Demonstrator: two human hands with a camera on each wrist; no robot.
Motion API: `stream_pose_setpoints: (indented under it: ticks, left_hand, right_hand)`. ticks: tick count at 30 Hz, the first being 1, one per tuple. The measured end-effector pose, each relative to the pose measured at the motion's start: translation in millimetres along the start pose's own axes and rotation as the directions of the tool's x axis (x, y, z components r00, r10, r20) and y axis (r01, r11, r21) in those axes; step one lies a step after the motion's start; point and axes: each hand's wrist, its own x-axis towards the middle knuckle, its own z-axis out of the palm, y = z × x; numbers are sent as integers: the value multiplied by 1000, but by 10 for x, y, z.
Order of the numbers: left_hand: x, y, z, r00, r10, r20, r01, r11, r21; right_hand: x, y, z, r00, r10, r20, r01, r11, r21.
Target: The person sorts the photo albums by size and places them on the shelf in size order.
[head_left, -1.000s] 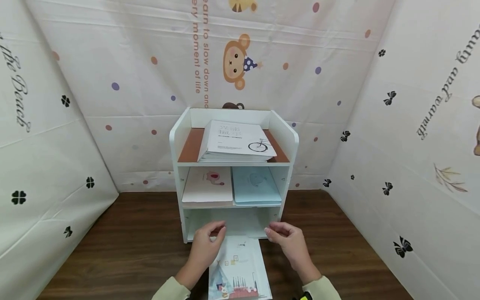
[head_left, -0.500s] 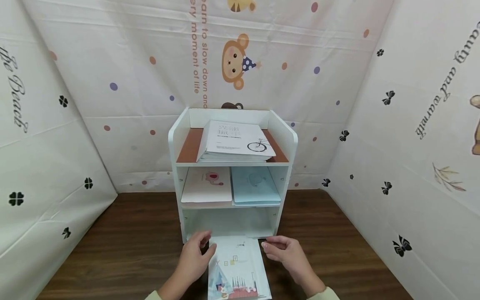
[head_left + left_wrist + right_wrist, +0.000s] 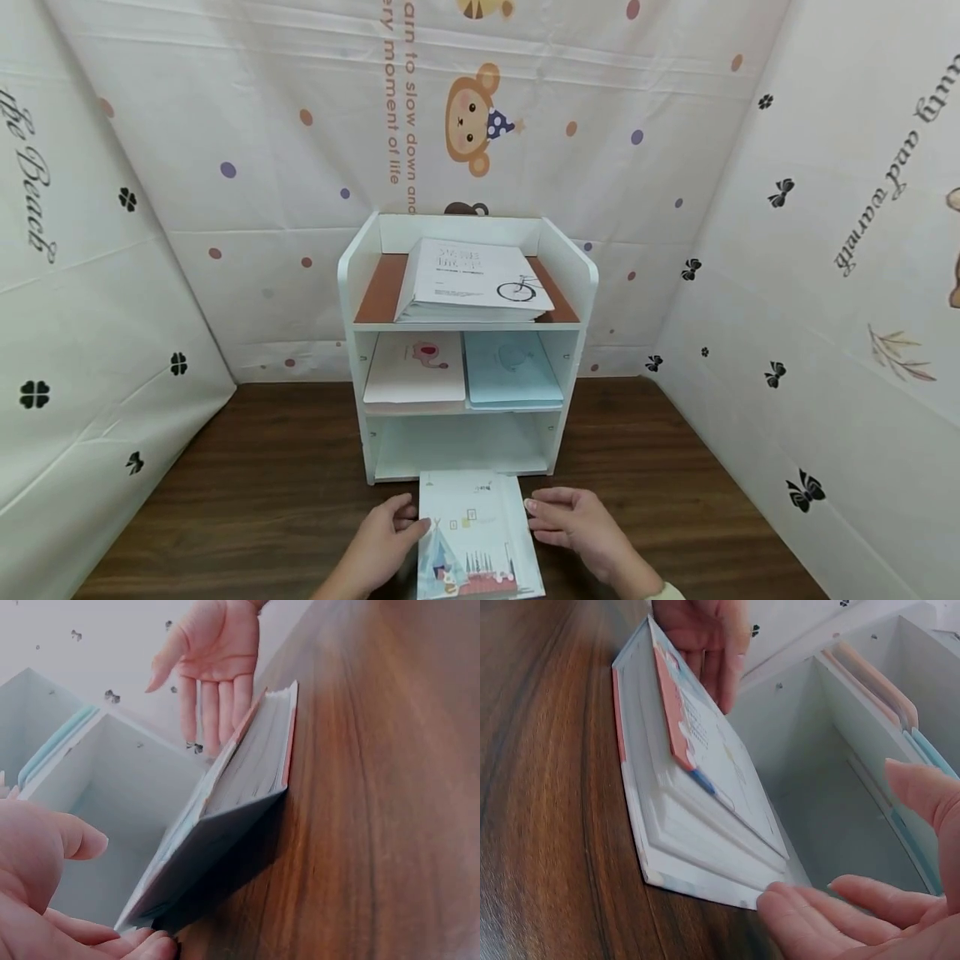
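Observation:
A thick hardcover book (image 3: 467, 537) with a pale illustrated cover lies on the brown table, its far edge right at the front of the white shelf unit (image 3: 467, 327). My left hand (image 3: 381, 537) is at the book's left side, fingertips at the spine's far corner in the left wrist view, thumb spread away. On the opposite side is my right hand (image 3: 579, 533), its fingertips right at the lower cover's edge and its thumb apart in the right wrist view. The page block (image 3: 705, 817) shows between the covers there.
On the unit's top sits a stack of white booklets (image 3: 476, 283) with a bicycle drawing. The middle shelf holds white booklets (image 3: 415, 371) and light blue booklets (image 3: 513, 371) side by side. Printed cloth walls (image 3: 285, 292) enclose the table (image 3: 285, 467).
Both hands have come back from the lowest shelf's opening toward the person and down along the book's sides. The book stays in place.

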Motion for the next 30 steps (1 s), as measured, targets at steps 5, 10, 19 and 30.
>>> stream_pose_setpoints:
  ticks: [5,10,19,30]
  left_hand:
    - [-42,-8,-4,997,-38,66,41,998,-44]
    - [-92,0,0,991,-58,117,68,994,-82]
    - [-148,-1,-15,985,-47,166,67,991,-114]
    - [-206,74,173,980,-53,191,90,977,-192]
  right_hand:
    - [-36,-1,-30,995,77,61,-78,997,16]
    - [-90,-7,-52,993,94,75,-94,996,1]
    - [-142,8,-67,989,116,91,-117,993,8]
    - [-131,-13,-83,987,123,106,-132,988,76]
